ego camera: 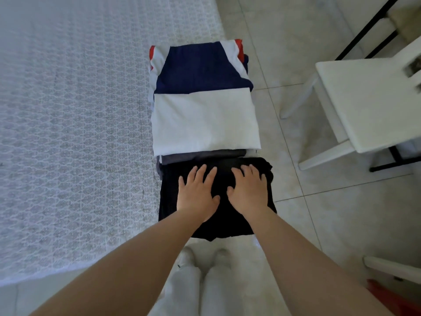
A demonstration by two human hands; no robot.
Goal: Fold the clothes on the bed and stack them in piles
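Black fabric: a folded black garment (218, 201) lies at the near corner of the bed (68, 133), and both of the person's hands are flat on top of it.
Left hand: the left hand (197, 193) is spread wide, palm down, fingers straight and fanned on the left half of the black garment, thumb angled inward.
Right hand: the right hand (249, 190) sits just beside it, palm down too, fingers straight and close together on the right half, gripping nothing, only pressing.
Gap between hands: thumbs nearly meet over the middle of the cloth but stay apart.
Pile behind: right past the fingertips, a folded white garment (205, 124) tops a stack; a grey layer (205, 156) peeks out from under its near edge.
Farther back: a navy piece with white and red trim (200, 67) lies beyond the white one, touching it, along the bed's right edge.
Bed cover: pale, lacy patterned spread, stretching away to the left.
Floor side: light tiles (296, 42) on the right, a white chair (364, 103) standing near the bed.
Below the arms: white trouser legs and pale shoes (205, 258) at the foot of the view.
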